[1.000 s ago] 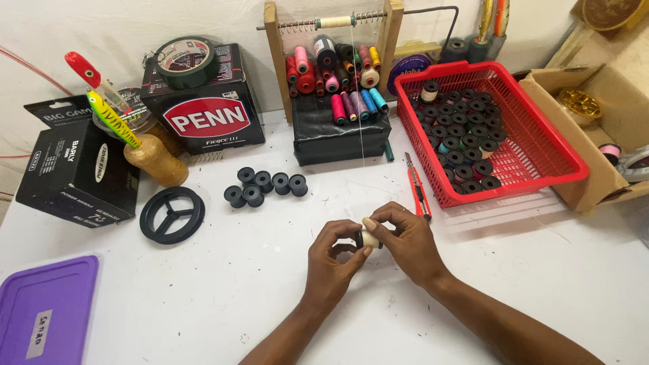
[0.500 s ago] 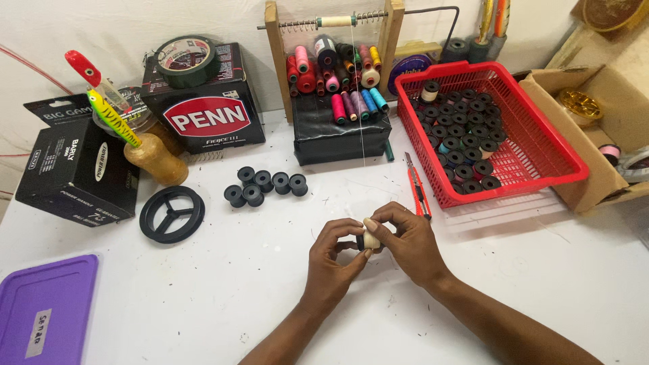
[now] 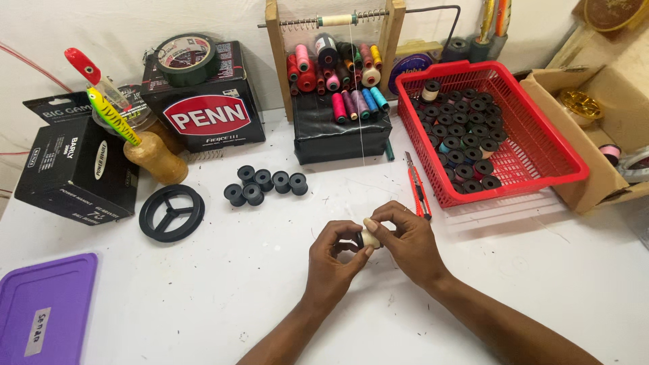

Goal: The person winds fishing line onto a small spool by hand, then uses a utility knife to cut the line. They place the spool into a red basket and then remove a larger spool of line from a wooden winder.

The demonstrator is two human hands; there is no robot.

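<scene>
Most of the small bobbin [image 3: 368, 238] is hidden: we see only a cream-wound end and a dark flange between the fingertips, above the white table [image 3: 223, 297] near its middle. The left hand [image 3: 331, 260] is curled, thumb and fingers pinched on the bobbin's left side; the right hand [image 3: 409, 243] is likewise curled, closed over its right side. A thin pale thread [image 3: 360, 122] drops from the cream spool on the wooden rack [image 3: 336, 20] toward the hands; its lower end is too fine to follow.

The purple lid [image 3: 44, 307] is cut off at the lower left and carries a small grey label. At the right edge the cardboard box [image 3: 595, 135] is cropped and its contents are hard to make out.

A black carton [image 3: 206, 111] with a red oval label stands at the rear left, a roll of dark tape [image 3: 186, 59] on top; a second black carton [image 3: 78, 162] with white lettering lies further left. Five empty black bobbins [image 3: 263, 186] cluster before them. The red basket [image 3: 574, 169] holds many black bobbins, an orange utility knife [image 3: 418, 189] lying just beside it.

Compared with half a second earlier, hands and bobbin keep the same place and grip; we find no object displaced.
</scene>
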